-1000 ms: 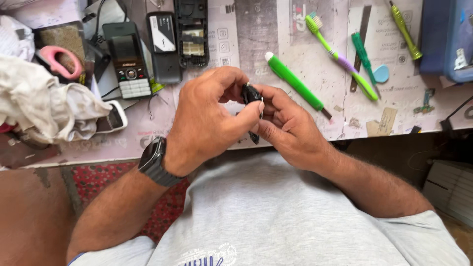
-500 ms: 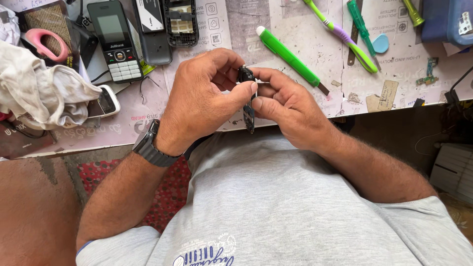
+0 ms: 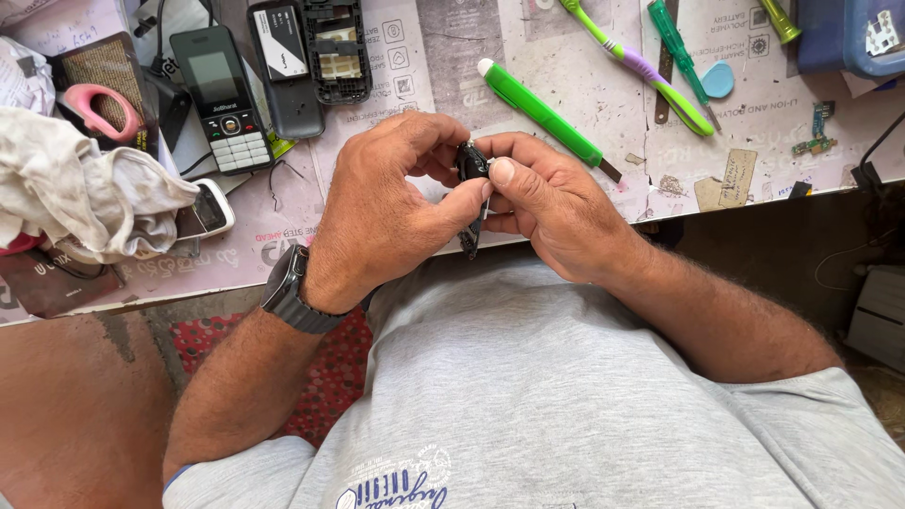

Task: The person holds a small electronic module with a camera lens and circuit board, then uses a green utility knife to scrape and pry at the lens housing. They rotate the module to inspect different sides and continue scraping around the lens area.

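Both hands meet at the near edge of the workbench, over my grey shirt. My left hand, with a dark watch on its wrist, pinches a small black part between thumb and fingers. My right hand grips the same black part from the other side, thumb pressed on its top. A thin dark piece hangs down from the part between the two thumbs. Most of the part is hidden by the fingers.
On the bench lie a black keypad phone, an opened phone shell, a green-handled tool, a green and purple toothbrush, a green screwdriver, a crumpled white cloth and pink-handled scissors. A blue box stands far right.
The view has shifted slightly, so the bench items sit higher and further left. Both hands keep hold of the small black part, with only small finger movements.
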`<state>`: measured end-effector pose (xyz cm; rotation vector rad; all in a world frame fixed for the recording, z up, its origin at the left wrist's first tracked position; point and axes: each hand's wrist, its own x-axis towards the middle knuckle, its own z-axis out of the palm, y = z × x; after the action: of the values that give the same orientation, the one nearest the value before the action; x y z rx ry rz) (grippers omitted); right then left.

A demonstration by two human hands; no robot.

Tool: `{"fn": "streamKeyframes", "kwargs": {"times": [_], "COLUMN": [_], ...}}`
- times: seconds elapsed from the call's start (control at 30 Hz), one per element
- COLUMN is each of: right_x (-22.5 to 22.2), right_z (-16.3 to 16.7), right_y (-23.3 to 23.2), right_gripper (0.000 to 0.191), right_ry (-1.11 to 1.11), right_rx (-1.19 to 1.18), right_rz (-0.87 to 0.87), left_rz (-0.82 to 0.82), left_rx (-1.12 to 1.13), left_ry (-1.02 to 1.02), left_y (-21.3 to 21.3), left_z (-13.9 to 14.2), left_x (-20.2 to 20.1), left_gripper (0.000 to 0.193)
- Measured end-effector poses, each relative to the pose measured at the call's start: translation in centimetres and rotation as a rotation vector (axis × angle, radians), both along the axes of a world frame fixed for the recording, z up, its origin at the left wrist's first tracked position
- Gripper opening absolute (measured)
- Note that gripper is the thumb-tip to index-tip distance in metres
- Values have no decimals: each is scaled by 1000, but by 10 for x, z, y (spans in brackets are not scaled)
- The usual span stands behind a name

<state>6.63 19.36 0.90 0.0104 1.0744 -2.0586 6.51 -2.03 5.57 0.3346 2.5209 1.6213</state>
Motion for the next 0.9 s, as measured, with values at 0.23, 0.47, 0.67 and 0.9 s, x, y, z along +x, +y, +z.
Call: {"fn": "streamKeyframes", "kwargs": {"times": [0.23, 0.47, 0.67, 0.9], "right_x": [-4, -3, -6, -9], "right_z": [-5, -5, -1, 2], "right_y": [4, 8, 7, 2], "right_gripper": [44, 45, 47, 44], "right_ry": [-7, -26, -3, -31], "right_rx": [7, -31, -7, -52], "right_rz": [9, -19, -22, 1], "left_rz": [-29, -17, 7, 20], "left_rx": [-32, 25, 8, 19], "left_ry": [11, -15, -25, -24], "left_y": [6, 7, 5, 0], "left_z": [-1, -2, -2, 0], "left_x": [-5, -6, -7, 3], "left_gripper": [31, 32, 31, 45]}}
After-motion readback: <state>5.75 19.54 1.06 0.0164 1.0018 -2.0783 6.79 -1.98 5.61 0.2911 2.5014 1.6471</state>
